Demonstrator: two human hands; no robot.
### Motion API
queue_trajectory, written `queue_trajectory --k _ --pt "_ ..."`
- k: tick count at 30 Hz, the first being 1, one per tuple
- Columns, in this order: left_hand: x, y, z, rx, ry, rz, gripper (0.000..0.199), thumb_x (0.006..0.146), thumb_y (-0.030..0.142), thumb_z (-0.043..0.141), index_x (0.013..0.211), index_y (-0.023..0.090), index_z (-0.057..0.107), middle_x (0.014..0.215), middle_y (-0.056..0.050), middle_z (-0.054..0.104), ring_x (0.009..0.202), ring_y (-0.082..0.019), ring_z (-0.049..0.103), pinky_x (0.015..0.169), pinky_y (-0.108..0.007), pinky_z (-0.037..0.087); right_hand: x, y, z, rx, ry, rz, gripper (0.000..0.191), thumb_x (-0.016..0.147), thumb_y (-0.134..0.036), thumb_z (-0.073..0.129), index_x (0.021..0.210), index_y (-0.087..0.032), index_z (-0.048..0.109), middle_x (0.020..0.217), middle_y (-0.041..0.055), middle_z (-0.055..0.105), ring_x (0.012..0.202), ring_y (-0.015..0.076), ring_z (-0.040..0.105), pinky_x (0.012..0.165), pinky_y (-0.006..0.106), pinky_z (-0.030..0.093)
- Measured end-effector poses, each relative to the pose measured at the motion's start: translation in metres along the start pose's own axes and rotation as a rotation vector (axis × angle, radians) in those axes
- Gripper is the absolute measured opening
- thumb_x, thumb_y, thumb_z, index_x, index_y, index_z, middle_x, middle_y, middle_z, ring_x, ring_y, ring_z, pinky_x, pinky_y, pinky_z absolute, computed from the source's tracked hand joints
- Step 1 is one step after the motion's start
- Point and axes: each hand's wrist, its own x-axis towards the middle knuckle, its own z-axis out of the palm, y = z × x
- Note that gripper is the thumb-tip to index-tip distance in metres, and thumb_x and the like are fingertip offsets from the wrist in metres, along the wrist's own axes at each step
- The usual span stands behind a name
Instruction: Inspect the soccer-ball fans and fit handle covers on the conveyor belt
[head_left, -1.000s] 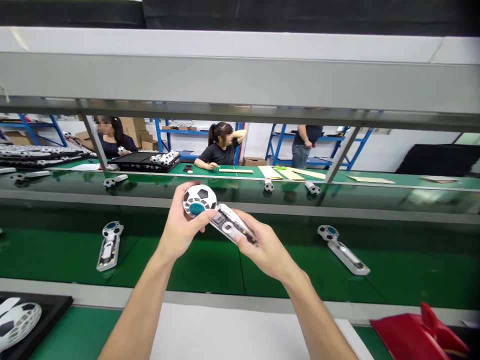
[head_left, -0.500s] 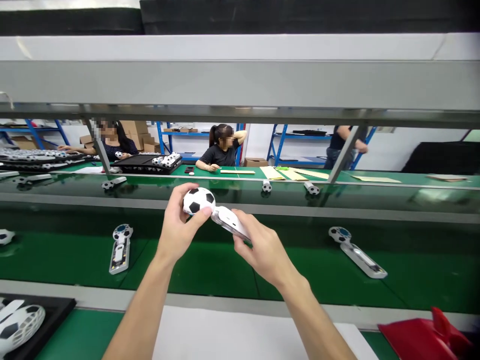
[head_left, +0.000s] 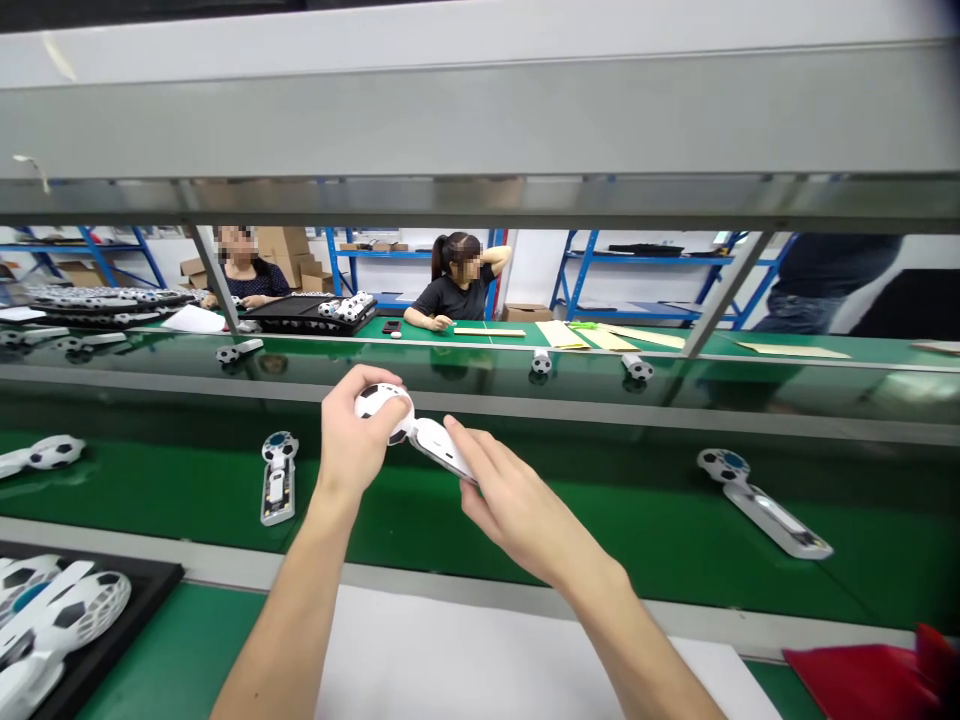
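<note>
Above the green conveyor belt, both my hands hold one white handheld fan (head_left: pixel 439 443) with a round, football-patterned head. My left hand (head_left: pixel 356 435) is closed around the head, its thumb lying across the black-and-white panels. On the handle, my right hand (head_left: pixel 510 490) grips the far end, fingers over the top and thumb below. The fan slants down to the right, and its handle end is hidden under my fingers. On the belt, an opened fan (head_left: pixel 277 478) lies left of my hands, its inner parts exposed. Another opened fan (head_left: pixel 765 503) rests to the right.
A black tray (head_left: pixel 161 590) of fans stands at lower left. White paper (head_left: pixel 450 650) covers the bench before me, with a red item (head_left: pixel 862 675) at its right. Overhead runs a grey beam (head_left: pixel 480 125). Two co-workers sit opposite; another person stands at right.
The view has turned slightly left and tilted down. My left thumb has moved up onto the football head. More of a fan at the belt's left now shows.
</note>
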Motion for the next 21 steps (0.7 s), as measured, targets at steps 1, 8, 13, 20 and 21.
queue_trajectory --k 1,8,13,20,21 --pt "0.000 0.000 0.000 -0.007 -0.002 -0.008 0.013 0.068 0.022 0.070 0.080 0.018 0.067 0.077 0.000 0.068 0.060 -0.013 0.056 0.051 -0.022 0.045 0.000 0.000 0.000 0.000 -0.003 -0.004 0.068 0.095 -0.009 0.042 0.157 -0.023 0.016 0.136 0.0130 0.054 0.110 0.0296 0.062 0.084 0.047 0.060" --pt "0.001 0.008 0.004 -0.006 0.011 -0.148 0.017 0.067 0.030 0.074 0.077 0.018 0.068 0.066 0.001 0.063 0.056 -0.013 0.054 0.046 -0.022 0.042 0.002 0.000 0.004 0.067 -0.018 -0.014 0.065 0.096 -0.013 0.047 0.155 -0.022 0.020 0.125 0.0116 0.059 0.096 0.0265 0.064 0.073 0.041 0.059" --pt "0.002 0.006 0.002 0.002 0.018 -0.151 0.013 0.065 0.025 0.072 0.074 0.018 0.067 0.064 0.002 0.063 0.055 -0.011 0.051 0.047 -0.020 0.038 0.002 -0.002 0.015 0.034 0.029 -0.042 0.065 0.092 -0.010 0.047 0.153 -0.017 0.025 0.115 0.0099 0.061 0.082 0.0224 0.062 0.060 0.033 0.053" --pt "0.003 0.002 0.004 -0.009 0.045 -0.170 0.013 0.060 0.023 0.070 0.071 0.017 0.067 0.059 0.002 0.060 0.052 -0.011 0.048 0.046 -0.021 0.035 0.003 -0.001 0.027 -0.027 0.118 -0.047 0.064 0.089 -0.012 0.045 0.151 -0.015 0.029 0.101 0.0063 0.061 0.071 0.0193 0.058 0.054 0.030 0.046" --pt "0.003 0.002 0.005 -0.008 0.046 -0.171 0.013 0.060 0.023 0.071 0.071 0.017 0.067 0.059 0.003 0.060 0.051 -0.011 0.047 0.046 -0.021 0.035 0.003 -0.001 0.028 -0.023 0.116 -0.040 0.065 0.088 -0.012 0.045 0.151 -0.015 0.029 0.101 0.0063 0.061 0.071 0.0191 0.058 0.054 0.030 0.045"
